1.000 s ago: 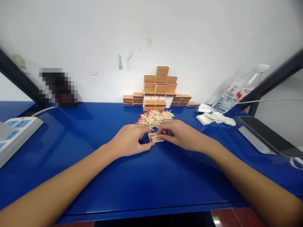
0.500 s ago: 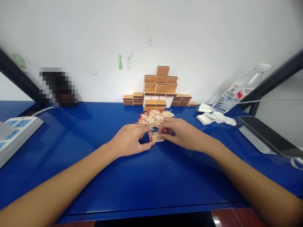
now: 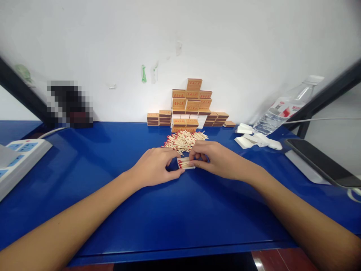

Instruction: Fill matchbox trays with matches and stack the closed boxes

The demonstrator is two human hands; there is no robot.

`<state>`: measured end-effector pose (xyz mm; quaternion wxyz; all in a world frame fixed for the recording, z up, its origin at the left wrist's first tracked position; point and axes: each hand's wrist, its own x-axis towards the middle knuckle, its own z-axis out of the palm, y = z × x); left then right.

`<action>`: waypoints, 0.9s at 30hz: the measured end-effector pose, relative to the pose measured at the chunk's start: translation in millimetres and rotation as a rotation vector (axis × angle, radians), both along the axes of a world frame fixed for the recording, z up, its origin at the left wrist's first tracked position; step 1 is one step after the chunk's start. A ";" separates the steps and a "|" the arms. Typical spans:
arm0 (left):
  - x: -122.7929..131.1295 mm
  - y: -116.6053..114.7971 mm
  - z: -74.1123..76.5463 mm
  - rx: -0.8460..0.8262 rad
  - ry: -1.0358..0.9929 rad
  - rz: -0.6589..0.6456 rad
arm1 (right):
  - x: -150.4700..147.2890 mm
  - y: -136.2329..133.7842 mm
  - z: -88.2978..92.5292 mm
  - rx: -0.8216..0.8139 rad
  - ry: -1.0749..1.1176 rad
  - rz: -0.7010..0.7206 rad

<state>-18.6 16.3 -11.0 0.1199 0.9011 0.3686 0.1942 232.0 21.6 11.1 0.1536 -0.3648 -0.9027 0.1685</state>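
A small white matchbox tray [image 3: 184,163] with red-tipped matches in it lies on the blue table [image 3: 180,210]. My left hand [image 3: 156,166] curls round its left end, thumb and forefinger pinching the tray. My right hand [image 3: 214,158] rests on its right side, fingertips pressed onto the matches in the tray. Just behind the hands lies a loose heap of matches [image 3: 184,140]. Further back, against the white wall, stands a stack of orange matchboxes [image 3: 191,105].
A white power strip [image 3: 19,158] lies at the left edge. At the right are several white empty trays [image 3: 249,137], a plastic water bottle [image 3: 284,107] lying tilted, and a dark phone [image 3: 321,162] on a stand. A black frame bar slants at each side.
Almost nothing has moved. My right hand's fingers have shifted slightly over the matches in the tray; my left hand holds still.
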 end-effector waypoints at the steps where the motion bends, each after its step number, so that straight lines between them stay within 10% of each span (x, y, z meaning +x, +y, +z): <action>1: -0.1 -0.1 -0.2 0.000 0.001 0.001 | 0.0 -0.4 0.8 -0.001 -0.007 -0.003; 27: 1.9 -1.9 2.0 -0.005 0.010 -0.039 | -7.2 -5.7 -4.6 -0.014 0.046 0.013</action>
